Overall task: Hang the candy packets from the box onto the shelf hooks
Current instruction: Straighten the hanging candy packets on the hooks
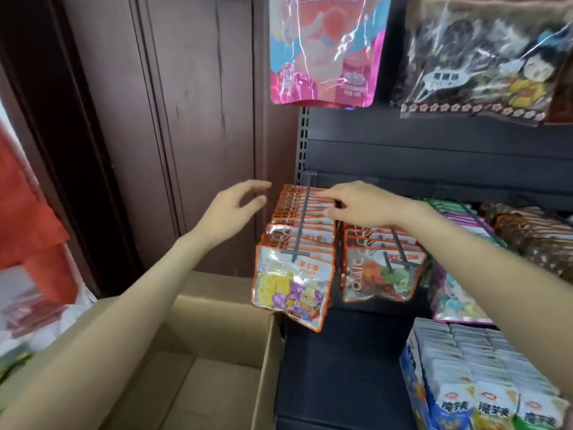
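The dark grey metal shelf unit (434, 144) fills the right half of the view, its rail carrying several long grey hooks that stick out toward the camera. Below the left end of that rail stands the open brown cardboard box (269, 361); the part of its inside that shows holds no packets, though the near corner is hidden by the left forearm, so I cannot say it is wholly emptied.

The leftmost grey hook (302, 218) is loaded almost to its tip with a thick row of orange-edged clear candy packets (294, 283), the front one hanging at the hook's crossbar. The next hook to the right carries a similar full row of orange-edged packets with red print (381, 274). By this showing the hanging is mostly or wholly done, and what is left looks like pushing the rows back and squaring them.

The right hand (356, 206) reaches across to the back of the leftmost row near the rail, fingers curled down and pinching the top edges of the packets there. The left hand (235, 206) hovers just beside the same row, near the left end of the rail, fingers spread and loose, holding nothing.
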`<state>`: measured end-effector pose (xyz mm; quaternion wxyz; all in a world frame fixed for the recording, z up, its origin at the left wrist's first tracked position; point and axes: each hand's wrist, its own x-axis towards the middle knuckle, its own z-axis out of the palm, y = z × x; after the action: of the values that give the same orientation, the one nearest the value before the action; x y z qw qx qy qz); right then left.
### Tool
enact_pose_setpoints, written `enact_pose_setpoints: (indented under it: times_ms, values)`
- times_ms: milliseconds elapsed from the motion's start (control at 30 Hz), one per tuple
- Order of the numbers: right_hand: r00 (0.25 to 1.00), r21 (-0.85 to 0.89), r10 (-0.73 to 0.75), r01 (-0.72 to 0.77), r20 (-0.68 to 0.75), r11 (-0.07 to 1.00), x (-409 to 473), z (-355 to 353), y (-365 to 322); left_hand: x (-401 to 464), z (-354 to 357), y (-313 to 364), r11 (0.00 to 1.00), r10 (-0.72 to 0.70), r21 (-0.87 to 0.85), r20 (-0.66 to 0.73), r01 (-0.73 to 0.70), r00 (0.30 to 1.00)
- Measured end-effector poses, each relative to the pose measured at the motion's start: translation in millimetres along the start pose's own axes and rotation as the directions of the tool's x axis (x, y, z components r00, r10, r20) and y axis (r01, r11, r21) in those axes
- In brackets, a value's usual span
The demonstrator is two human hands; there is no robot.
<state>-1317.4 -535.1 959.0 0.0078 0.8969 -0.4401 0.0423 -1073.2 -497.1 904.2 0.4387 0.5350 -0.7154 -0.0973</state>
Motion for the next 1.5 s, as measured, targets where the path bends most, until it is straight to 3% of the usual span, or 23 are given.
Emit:
enact_pose_setpoints:
  times_ms: [100,200,300,467,867,1000,1133,1400,1500]
  values:
    - [0.983,-0.110,0.049,-0.030,0.177,0.994,20,10,0,24,21,-13,0.997,-0.001,-0.081,0.078,0.007,0.997]
    - [0.955,-0.116,0.166,-0.141,0.244,0.983,38,15,0,50,41,-26,0.989,0.006,-0.146,0.218,0.026,0.976]
    - [0.926,-0.109,0.268,-0.247,0.265,0.963,56,19,6,75,56,-41,0.996,0.017,-0.084,0.393,0.017,0.919]
    - [0.896,-0.109,0.314,-0.295,0.314,0.949,69,32,14,95,63,-55,0.996,0.053,0.037,0.512,-0.084,0.857]
    - [0.927,-0.104,0.260,-0.241,0.271,0.965,69,48,30,97,61,-70,0.983,0.167,-0.025,0.546,-0.184,0.821]
    - [0.891,-0.155,0.330,-0.295,0.313,0.943,76,34,26,112,60,-71,0.987,0.152,-0.038,0.504,-0.154,0.850]
    - [0.891,-0.129,0.334,-0.309,0.306,0.942,86,35,26,118,63,-77,0.991,0.101,0.021,0.542,-0.133,0.834]
    - [0.901,-0.157,0.295,-0.257,0.317,0.954,89,38,27,114,68,-85,0.995,0.098,-0.024,0.533,-0.101,0.840]
    - [0.911,-0.157,0.302,-0.267,0.282,0.951,83,31,21,109,68,-80,0.992,0.108,-0.112,0.467,-0.062,0.877]
